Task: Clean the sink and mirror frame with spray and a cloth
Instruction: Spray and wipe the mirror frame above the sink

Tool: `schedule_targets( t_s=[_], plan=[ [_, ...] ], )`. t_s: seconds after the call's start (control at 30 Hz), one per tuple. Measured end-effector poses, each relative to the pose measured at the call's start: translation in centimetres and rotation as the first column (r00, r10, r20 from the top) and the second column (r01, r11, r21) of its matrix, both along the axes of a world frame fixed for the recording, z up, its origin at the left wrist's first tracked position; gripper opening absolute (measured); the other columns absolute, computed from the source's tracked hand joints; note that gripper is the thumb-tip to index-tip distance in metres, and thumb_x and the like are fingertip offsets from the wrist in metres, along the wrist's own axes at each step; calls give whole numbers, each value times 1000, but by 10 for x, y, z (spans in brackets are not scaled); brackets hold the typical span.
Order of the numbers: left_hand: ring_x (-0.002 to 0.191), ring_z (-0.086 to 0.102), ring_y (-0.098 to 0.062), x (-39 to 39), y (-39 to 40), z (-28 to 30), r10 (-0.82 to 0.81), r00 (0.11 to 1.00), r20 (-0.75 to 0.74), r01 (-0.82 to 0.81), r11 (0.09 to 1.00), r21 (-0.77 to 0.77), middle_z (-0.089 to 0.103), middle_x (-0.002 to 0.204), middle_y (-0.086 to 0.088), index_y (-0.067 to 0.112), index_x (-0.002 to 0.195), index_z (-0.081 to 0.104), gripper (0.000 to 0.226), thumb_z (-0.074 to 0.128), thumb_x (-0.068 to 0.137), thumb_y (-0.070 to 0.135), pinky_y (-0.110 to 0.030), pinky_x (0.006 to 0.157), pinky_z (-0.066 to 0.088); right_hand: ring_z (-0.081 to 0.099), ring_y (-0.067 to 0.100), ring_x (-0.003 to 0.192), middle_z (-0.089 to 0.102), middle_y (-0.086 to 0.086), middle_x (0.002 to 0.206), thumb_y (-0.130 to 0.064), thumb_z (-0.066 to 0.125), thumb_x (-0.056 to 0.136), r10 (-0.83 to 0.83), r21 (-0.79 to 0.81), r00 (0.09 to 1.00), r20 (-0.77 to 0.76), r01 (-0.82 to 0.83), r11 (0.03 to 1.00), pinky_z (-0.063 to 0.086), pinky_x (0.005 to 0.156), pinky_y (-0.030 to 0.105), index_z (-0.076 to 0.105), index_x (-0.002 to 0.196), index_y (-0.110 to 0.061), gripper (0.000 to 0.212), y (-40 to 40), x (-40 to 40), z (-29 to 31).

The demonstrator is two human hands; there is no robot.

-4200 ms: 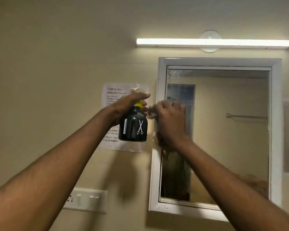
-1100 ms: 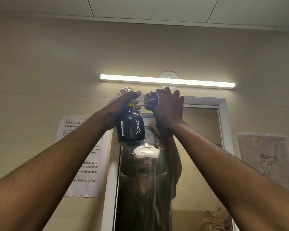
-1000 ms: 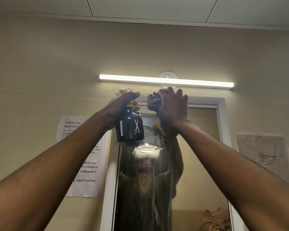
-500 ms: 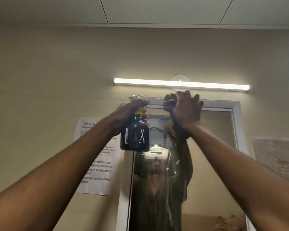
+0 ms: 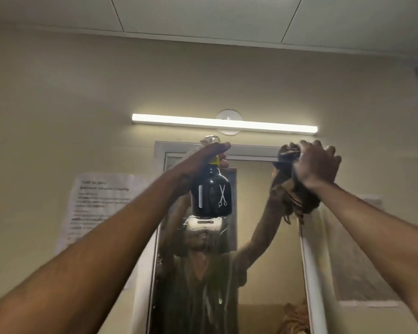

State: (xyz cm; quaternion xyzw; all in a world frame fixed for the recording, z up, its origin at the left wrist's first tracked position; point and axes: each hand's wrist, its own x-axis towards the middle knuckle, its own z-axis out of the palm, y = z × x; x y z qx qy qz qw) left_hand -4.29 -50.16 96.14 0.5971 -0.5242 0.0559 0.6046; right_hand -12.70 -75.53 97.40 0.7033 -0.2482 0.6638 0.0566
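Wiping the top of the mirror frame
Right hand [image 5: 315,165] clutches the brown cloth [image 5: 291,189] against the mirror frame [image 5: 251,150] top-right corner; left hand [image 5: 203,160] grips the black spray bottle [image 5: 211,196] upright beside it

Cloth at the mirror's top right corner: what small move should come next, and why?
Probably draw the cloth down the right side of the mirror frame. The right hand grips it at the frame's top right corner, and the left hand holds the spray bottle aside.
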Motion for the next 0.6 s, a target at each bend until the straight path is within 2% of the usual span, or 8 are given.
schedule_targets(
  t_s=[0.1,0.23,0.3,0.4,0.47,0.53,0.6],
  plan=[
    [93,65,-22,-11,-37,2,-89,996,19,88,996,22,66,101,-9,13,105,58,50,65,73,51,-44,98,49,50,44,102,58,18,116,-18,57,88,-38,0,999,39,38,999,41,82,44,55,125,-18,38,-29,-16,-9],
    [85,62,-19,-17,-76,2,-153,988,15,152,986,64,64,97,-8,13,104,57,35,64,87,43,-35,88,50,51,44,99,58,18,114,-19,54,89,-35,1,998,61,35,999,42,82,45,54,126,-21,37,-45,-13,-10],
    [80,61,-17,-18,-88,3,-193,981,12,191,979,73,63,91,-6,12,102,57,38,67,81,43,-32,84,50,50,44,101,58,17,116,-20,55,89,-25,4,998,52,25,1000,41,83,45,53,127,-21,37,-47,-9,-9],
    [79,62,-16,-15,-98,3,-153,988,15,151,986,75,62,92,-5,15,99,58,45,66,71,50,-32,79,53,49,43,102,57,17,117,-19,56,89,6,-6,997,79,-6,1000,41,83,44,53,127,-19,38,-46,-3,-6],
    [79,62,-16,-8,-97,3,-122,992,0,122,990,73,62,94,-5,17,98,58,44,68,72,51,-32,78,52,49,42,103,57,16,118,-20,57,89,27,-41,995,93,-23,999,39,83,43,53,127,-18,38,-40,4,-3],
    [82,63,-16,-1,-89,3,-111,994,-23,112,992,61,63,97,-5,15,104,57,43,68,80,48,-31,77,53,49,40,102,58,15,117,-19,56,89,34,-91,994,109,-24,996,39,82,43,54,125,-16,36,-27,14,0],
    [84,63,-16,4,-72,4,-112,992,-49,115,992,46,62,100,-4,11,118,55,58,68,76,49,-32,80,54,49,39,103,58,15,118,-15,52,89,84,-115,987,134,-69,991,38,81,42,54,124,-15,34,-5,28,3]
  ],
)
